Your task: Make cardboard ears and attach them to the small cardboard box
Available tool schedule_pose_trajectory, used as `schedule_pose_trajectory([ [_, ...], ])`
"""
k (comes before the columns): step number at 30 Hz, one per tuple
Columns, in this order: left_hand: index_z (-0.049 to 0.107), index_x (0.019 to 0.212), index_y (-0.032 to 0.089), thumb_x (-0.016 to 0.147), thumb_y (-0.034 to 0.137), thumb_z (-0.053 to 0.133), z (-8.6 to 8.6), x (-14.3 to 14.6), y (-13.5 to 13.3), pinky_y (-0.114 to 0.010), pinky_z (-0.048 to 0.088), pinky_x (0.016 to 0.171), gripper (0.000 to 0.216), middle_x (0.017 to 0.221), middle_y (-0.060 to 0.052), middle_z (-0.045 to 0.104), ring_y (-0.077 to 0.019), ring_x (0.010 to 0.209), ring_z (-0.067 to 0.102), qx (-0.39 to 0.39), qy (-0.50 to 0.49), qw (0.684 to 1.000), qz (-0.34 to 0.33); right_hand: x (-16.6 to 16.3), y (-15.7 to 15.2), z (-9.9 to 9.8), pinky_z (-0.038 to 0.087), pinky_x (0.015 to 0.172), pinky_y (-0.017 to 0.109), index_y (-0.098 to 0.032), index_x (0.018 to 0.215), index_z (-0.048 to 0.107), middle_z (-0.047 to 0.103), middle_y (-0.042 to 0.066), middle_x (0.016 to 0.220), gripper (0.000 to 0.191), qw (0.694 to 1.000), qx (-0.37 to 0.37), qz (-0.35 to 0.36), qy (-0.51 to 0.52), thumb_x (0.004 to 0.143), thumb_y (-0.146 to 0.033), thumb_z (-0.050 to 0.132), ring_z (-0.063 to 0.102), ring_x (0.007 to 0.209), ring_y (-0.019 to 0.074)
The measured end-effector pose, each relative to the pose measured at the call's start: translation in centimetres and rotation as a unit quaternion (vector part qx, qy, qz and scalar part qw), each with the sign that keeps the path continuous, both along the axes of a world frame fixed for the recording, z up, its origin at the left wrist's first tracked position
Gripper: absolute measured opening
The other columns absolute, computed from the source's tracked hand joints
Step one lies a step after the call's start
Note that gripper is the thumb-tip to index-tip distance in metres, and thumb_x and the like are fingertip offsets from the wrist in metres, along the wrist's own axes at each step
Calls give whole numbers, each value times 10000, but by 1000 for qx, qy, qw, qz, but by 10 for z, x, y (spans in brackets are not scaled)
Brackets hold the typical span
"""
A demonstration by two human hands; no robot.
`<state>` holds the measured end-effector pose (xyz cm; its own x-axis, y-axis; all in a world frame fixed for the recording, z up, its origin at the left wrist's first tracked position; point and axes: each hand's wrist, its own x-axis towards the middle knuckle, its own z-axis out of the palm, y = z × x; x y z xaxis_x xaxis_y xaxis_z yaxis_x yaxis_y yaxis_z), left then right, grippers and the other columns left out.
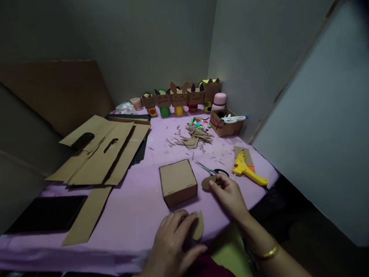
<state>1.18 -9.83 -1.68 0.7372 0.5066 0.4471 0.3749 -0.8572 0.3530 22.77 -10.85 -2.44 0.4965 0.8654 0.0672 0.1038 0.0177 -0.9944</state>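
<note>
Two hands, head view: both are low over the near part of the pink table (135,215).
Left hand (173,242): the fingers are curled over a pointed cardboard piece (199,226) and pinch its near side, at the table's near edge.
Right hand (229,192): loosely curled, with the fingertips on a round cardboard piece (205,182) that lies flat just right of the cardboard box (178,182). I cannot tell whether it grips or only presses.
Handling, as I judge it: both cut-outs look thin, very light and fairly stiff. They would crease if squeezed hard and slide easily on the cloth.
Where to hold: the edge looks best, thumb under and a finger on top. The flat round one likely needs a fingertip to tip up its rim first.
Cardboard box: closed and square, standing between the hands. Its contents are hidden.
Small open box (220,129): at the far right by the wall. White handles (233,119) stick out over its rim, and the rest inside is too dark to tell.
Cup (136,103): at the back, with its inside not visible.
Tools: scissors (211,170) touch or nearly touch the right hand, and a yellow glue gun (248,170) lies beyond them.
Elsewhere: flattened cardboard sheets (100,154) lie to the left, and a scrap pile (196,134) sits mid-table.
</note>
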Motion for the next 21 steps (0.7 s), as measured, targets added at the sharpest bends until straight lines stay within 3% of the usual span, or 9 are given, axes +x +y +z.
schedule_pose_trajectory([
  [3,651,1074,190,844,208,583,1,3,-3,-397,584,646,241,897,-98,731,-253,758,677,-31,-13,999,-22,8,0,2,395,567,268,-182,872,672,600,-3,701,213,997,-6,-22,-74,710,-309,723,476,565,143],
  [6,699,987,216,887,208,513,0,4,-3,-337,571,687,211,863,-68,759,-214,760,700,-195,-124,972,46,4,-9,7,423,646,304,-192,1029,648,609,56,904,306,988,15,-58,-142,760,-335,682,510,650,166],
  [8,707,914,217,870,329,557,2,5,-3,-288,558,631,193,812,-48,763,-193,702,706,-382,-199,893,131,-7,-20,13,433,647,299,-196,1018,644,612,67,910,274,992,18,-24,-126,833,-393,607,535,685,171],
  [10,691,852,200,796,445,634,6,8,-2,-235,515,530,258,699,-22,740,-162,590,677,-542,-245,784,178,-23,-31,19,432,599,270,-199,1005,642,623,44,815,311,996,-11,84,-20,884,-462,527,546,653,156],
  [11,679,825,190,748,481,674,9,9,-2,-213,485,497,300,641,-9,721,-143,538,647,-594,-256,741,181,-32,-36,22,426,574,256,-198,999,640,622,29,770,334,988,-28,145,42,886,-487,518,543,622,144],
  [13,655,784,182,678,510,730,14,12,-2,-186,440,479,353,567,9,689,-105,469,574,-647,-264,696,164,-46,-42,26,430,576,242,-191,938,644,615,7,714,330,964,-43,224,133,849,-502,575,548,602,130],
  [16,635,715,182,661,506,746,23,10,-2,-180,416,504,347,557,15,671,-91,482,533,-652,-272,694,138,-56,-43,30,427,600,237,-174,780,637,610,-4,668,293,955,-41,247,157,804,-466,648,552,612,125],
  [21,688,688,170,696,458,720,40,1,5,-209,431,588,290,667,3,664,-126,617,563,-582,-241,769,108,-50,-37,38,363,572,222,-150,673,604,568,-14,620,287,954,-53,285,75,799,-404,655,496,595,107],
])
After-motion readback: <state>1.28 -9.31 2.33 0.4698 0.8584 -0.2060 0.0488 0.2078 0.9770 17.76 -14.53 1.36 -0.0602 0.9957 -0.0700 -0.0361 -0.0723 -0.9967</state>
